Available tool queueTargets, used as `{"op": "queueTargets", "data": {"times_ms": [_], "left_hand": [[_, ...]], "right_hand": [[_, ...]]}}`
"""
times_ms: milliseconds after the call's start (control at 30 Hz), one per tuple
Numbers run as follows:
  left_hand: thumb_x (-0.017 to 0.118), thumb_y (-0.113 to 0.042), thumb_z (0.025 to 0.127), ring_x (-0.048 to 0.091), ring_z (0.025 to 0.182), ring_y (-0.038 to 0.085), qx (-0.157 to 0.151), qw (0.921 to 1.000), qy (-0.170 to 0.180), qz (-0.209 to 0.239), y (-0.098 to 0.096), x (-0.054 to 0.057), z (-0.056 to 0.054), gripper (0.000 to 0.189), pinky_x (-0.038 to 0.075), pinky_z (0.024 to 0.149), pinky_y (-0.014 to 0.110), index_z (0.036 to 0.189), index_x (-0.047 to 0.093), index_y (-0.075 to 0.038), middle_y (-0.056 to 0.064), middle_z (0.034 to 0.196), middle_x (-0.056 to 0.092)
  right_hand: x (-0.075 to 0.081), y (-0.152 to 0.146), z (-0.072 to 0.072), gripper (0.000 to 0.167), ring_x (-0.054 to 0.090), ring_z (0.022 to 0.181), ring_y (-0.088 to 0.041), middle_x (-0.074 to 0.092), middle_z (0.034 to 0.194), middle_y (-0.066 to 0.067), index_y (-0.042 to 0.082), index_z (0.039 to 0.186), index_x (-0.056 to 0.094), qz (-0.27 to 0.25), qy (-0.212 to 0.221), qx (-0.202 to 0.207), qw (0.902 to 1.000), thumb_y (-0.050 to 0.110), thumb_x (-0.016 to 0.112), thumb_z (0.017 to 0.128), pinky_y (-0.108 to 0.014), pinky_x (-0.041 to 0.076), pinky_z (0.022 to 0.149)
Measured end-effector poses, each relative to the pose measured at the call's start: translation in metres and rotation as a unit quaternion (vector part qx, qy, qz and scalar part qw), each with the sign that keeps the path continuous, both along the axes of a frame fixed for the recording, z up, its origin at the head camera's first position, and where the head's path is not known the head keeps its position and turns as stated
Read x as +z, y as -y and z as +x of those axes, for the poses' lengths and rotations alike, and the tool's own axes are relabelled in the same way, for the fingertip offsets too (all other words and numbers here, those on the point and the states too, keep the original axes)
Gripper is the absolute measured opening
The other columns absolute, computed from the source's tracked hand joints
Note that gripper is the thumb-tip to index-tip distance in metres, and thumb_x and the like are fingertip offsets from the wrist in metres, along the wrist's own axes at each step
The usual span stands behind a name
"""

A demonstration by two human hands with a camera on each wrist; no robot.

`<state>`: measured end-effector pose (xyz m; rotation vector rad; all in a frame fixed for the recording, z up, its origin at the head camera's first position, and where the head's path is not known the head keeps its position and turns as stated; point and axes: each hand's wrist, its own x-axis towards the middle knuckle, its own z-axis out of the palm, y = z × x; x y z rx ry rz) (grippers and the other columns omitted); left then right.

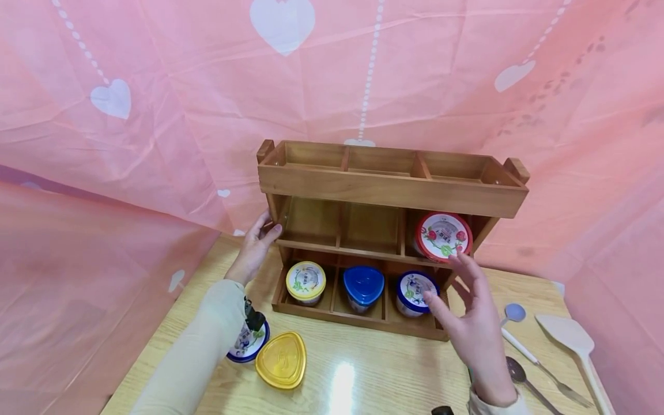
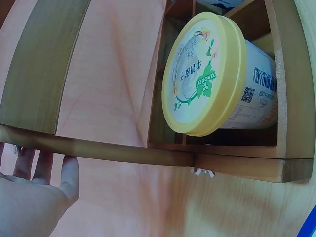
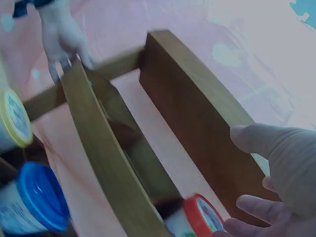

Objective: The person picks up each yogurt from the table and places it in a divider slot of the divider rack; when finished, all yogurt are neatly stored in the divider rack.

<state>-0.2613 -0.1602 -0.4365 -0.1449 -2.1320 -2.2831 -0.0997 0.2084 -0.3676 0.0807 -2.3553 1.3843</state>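
Observation:
A brown wooden rack (image 1: 394,193) with divided tiers stands on the table. My left hand (image 1: 254,248) grips its left side at the middle tier, fingertips on the side bar in the left wrist view (image 2: 39,192). Open, with thumb and fingers spread, my right hand (image 1: 477,323) is at the rack's right end. Its fingertips overlap the lower rim of a red-lidded tub (image 1: 444,236), tilted in the middle tier's right compartment. Across the bottom tier sit a yellow-lidded tub (image 1: 306,281), a tub with a blue rounded-triangular lid (image 1: 364,285) and a round blue-lidded tub (image 1: 415,291).
On the table at front left are a gold rounded-triangular lid (image 1: 282,360) and another blue-rimmed tub (image 1: 249,343), partly behind my left sleeve. To the right lie a white spatula (image 1: 568,334), a fork (image 1: 562,386), a dark ladle (image 1: 517,370) and a blue-grey spoon (image 1: 515,312). Pink cloth hangs behind.

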Motion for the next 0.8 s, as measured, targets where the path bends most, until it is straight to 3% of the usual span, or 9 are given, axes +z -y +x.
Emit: {"op": "queueTargets", "data": {"times_ms": [200,367,467,567,700,800], "left_hand": [[0.056,-0.018,0.101,0.038,0.139,0.026,-0.002,1.0,0.0,0.0,0.001,-0.002,-0.001,0.062,0.028,0.12,0.043,0.157,0.028,-0.02,0.01,0.153,0.037],[0.055,-0.017,0.101,0.038,0.139,0.025,-0.003,1.0,0.001,0.001,0.001,-0.002,-0.001,0.063,0.028,0.119,0.042,0.157,0.026,-0.02,0.01,0.153,0.037],[0.055,-0.016,0.101,0.038,0.139,0.025,-0.003,1.0,0.001,0.003,0.001,-0.001,-0.001,0.063,0.029,0.119,0.042,0.157,0.026,-0.02,0.009,0.153,0.037],[0.056,-0.016,0.101,0.038,0.139,0.025,-0.004,1.0,0.0,0.005,0.001,-0.001,-0.001,0.063,0.029,0.119,0.042,0.157,0.027,-0.02,0.009,0.153,0.037],[0.056,-0.017,0.101,0.037,0.141,0.025,-0.005,1.0,0.003,0.002,0.001,-0.001,-0.001,0.064,0.028,0.12,0.042,0.157,0.025,-0.018,0.009,0.155,0.036],[0.056,-0.018,0.101,0.036,0.142,0.025,-0.005,1.0,0.004,-0.002,0.001,-0.001,-0.001,0.064,0.027,0.12,0.041,0.158,0.024,-0.018,0.01,0.156,0.035]], "right_hand": [[-0.019,0.02,0.008,0.08,0.042,0.128,0.005,0.046,0.147,-0.012,0.011,0.15,0.035,-0.001,0.01,0.072,0.9974,0.003,0.078,0.082,-0.003,0.035,0.101],[-0.054,0.044,0.01,0.08,0.049,0.131,-0.015,0.05,0.144,-0.009,0.014,0.149,0.038,-0.008,0.048,0.144,0.9885,0.013,0.081,0.081,-0.015,0.041,0.105],[-0.078,0.062,0.012,0.083,0.051,0.131,-0.026,0.05,0.145,-0.006,0.018,0.149,0.037,-0.009,0.081,0.206,0.975,0.022,0.082,0.079,-0.03,0.046,0.106],[-0.098,0.078,0.016,0.087,0.049,0.131,-0.032,0.047,0.148,-0.008,0.019,0.151,0.035,-0.016,0.113,0.272,0.9555,0.029,0.082,0.079,-0.041,0.047,0.106],[-0.115,0.096,0.019,0.087,0.044,0.134,-0.036,0.042,0.152,-0.009,0.016,0.151,0.032,-0.008,0.155,0.335,0.9293,0.037,0.08,0.081,-0.043,0.045,0.107],[-0.123,0.105,0.02,0.087,0.042,0.135,-0.038,0.04,0.151,-0.008,0.017,0.151,0.031,-0.002,0.179,0.358,0.9166,0.04,0.078,0.083,-0.045,0.045,0.107]]}}
